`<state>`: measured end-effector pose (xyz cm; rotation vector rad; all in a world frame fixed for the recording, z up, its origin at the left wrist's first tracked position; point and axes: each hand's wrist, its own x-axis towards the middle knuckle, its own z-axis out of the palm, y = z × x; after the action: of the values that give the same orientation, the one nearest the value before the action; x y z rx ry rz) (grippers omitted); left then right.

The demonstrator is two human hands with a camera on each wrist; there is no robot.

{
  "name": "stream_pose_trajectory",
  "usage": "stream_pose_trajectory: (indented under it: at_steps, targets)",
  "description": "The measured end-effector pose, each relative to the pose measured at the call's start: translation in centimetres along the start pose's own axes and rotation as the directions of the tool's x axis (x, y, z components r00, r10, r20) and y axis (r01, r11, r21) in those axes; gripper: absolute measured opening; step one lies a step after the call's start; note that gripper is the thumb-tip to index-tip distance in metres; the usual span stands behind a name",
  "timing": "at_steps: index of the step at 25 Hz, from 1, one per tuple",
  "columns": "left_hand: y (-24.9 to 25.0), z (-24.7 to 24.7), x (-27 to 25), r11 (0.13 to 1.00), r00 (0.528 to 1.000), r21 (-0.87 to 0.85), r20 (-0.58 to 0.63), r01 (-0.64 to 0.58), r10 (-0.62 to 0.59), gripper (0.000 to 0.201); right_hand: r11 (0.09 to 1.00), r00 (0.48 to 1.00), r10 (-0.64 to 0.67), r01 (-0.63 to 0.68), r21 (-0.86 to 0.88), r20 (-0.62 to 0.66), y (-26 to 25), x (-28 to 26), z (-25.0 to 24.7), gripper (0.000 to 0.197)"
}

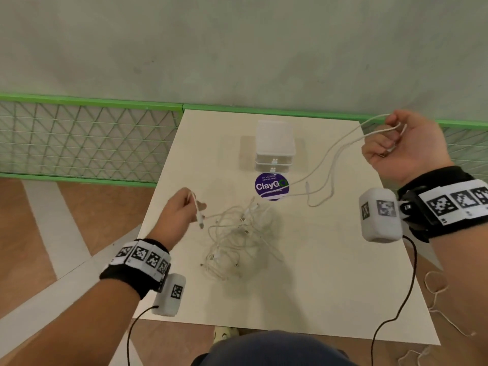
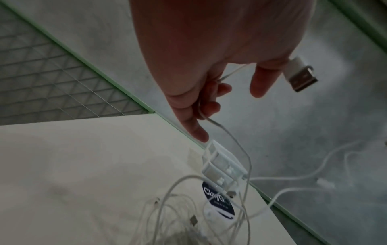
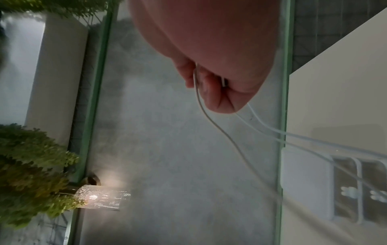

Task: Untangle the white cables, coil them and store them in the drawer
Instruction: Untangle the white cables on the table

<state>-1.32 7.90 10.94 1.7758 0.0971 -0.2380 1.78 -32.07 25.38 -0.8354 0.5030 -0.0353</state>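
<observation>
Above table (image 1: 330, 273) | left hand (image 1: 177, 210) grip pinches cable (image 1: 196, 207) | right hand (image 1: 404, 146) clenches cable loops (image 1: 343, 146)

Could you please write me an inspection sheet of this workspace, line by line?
Surface: pale square tabletop with a round purple ClayGo sticker.
Job's things: tangled pile of thin white cables mid-table; small clear plastic two-drawer unit, both drawers closed.
Clutter: nothing seen.
Grippers: left hand pinches a cable end with a USB plug; right hand grips looped white cable strands, raised.
Cables: black wrist-camera leads.
Surroundings: green-framed mesh fence, grey wall.
</observation>
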Motion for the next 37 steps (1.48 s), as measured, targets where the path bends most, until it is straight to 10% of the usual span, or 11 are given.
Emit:
stream_pose_trajectory:
  at_steps: [7, 13, 19, 23, 25, 28, 33, 37]
  targets:
    - [8.4, 3.5, -0.6, 0.970, 0.961, 0.057, 0.160, -0.236, 0.225, 0.018, 0.672, 0.983, 0.172, -0.165, -0.722, -0.065, 8.3, -1.5, 1.7, 0.013]
    - [11.8, 7.9, -0.3, 0.915, 0.907, 0.146, 0.263, -0.375, 0.330, 0.006, 0.706, 0.850, 0.421, -0.087, -0.703, 0.317, 11.1, -4.5, 4.5, 0.043]
    - [12.0, 9.2, 0.2, 0.860, 0.876, 0.169, 0.123, -0.481, 0.466, 0.015, 0.625, 0.886, 0.286, 0.117, -0.772, 0.366, 10.3, -5.1, 4.4, 0.048]
    - [13.2, 9.9, -0.3, 0.956, 0.886, -0.204, 0.374, -0.209, 0.274, 0.057, 0.635, 0.819, 0.347, 0.153, -0.757, 0.457, 9.0, -6.0, 4.9, 0.046]
    - [13.5, 10.8, -1.0, 0.948, 0.841, -0.306, 0.489, -0.084, 0.233, 0.041, 0.750, 0.790, 0.331, 0.111, -0.652, 0.515, 7.9, -5.7, 5.3, 0.050]
    - [11.2, 11.6, -0.1, 0.988, 0.902, -0.054, 0.401, -0.147, 0.157, 0.013, 0.947, 0.865, 0.185, -0.030, -0.320, 0.466, 4.1, -3.7, 5.1, 0.053]
    - [4.9, 10.4, 2.5, 0.954, 0.965, 0.295, 0.260, -0.055, -0.025, 0.020, 0.983, 0.927, 0.057, -0.118, 0.144, 0.372, -4.1, -0.7, 1.4, 0.047]
    - [4.9, 11.7, 3.0, 0.950, 0.979, 0.312, 0.203, -0.030, -0.035, 0.030, 0.999, 0.931, -0.036, 0.048, -0.026, 0.364, -1.1, -0.5, 1.5, 0.017]
